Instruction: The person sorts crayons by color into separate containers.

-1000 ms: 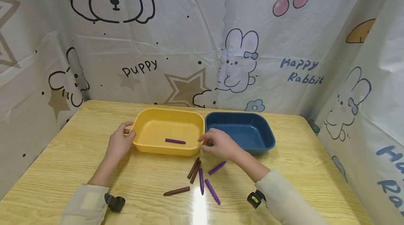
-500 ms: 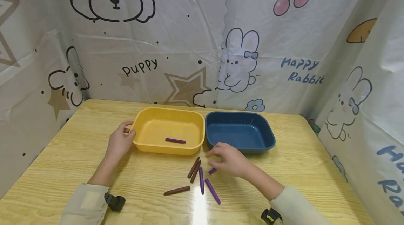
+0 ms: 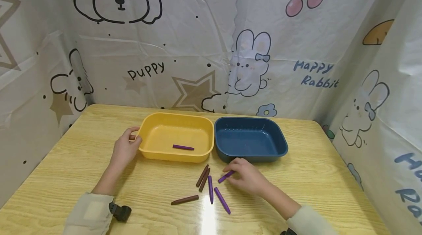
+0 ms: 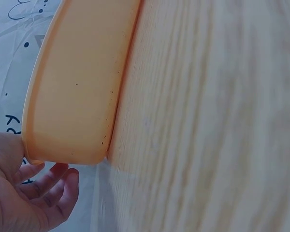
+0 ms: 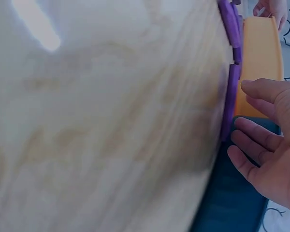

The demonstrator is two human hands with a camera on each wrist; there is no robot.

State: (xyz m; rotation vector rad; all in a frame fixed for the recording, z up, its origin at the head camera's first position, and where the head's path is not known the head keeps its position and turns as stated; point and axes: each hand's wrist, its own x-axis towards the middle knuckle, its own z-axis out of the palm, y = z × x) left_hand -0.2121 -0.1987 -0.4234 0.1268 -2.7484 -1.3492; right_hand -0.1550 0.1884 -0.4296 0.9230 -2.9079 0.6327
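Note:
My left hand [image 3: 126,146] grips the left rim of a yellow plastic bin [image 3: 178,157], thumb at the rim and fingers curled outside its end wall in the left wrist view. One purple crayon [image 3: 183,147] lies inside that bin. My right hand [image 3: 247,176] is low over the table, its thumb and fingers spread around another purple crayon [image 3: 225,177]. In the right wrist view this crayon [image 5: 230,99] lies just beyond the fingertips, which are apart from each other. Two more purple crayons [image 3: 222,200] and several brown crayons [image 3: 184,199] lie nearby on the table.
A dark blue bin [image 3: 250,143] with nothing in it stands against the yellow bin's right side. Both sit toward the back of the wooden table [image 3: 132,198]. A printed white cloth [image 3: 197,44] hangs behind and at both sides.
My right hand has moved from the yellow bin's right rim toward me and down to the purple crayon in front of the blue bin. My left hand has stayed on the yellow bin.

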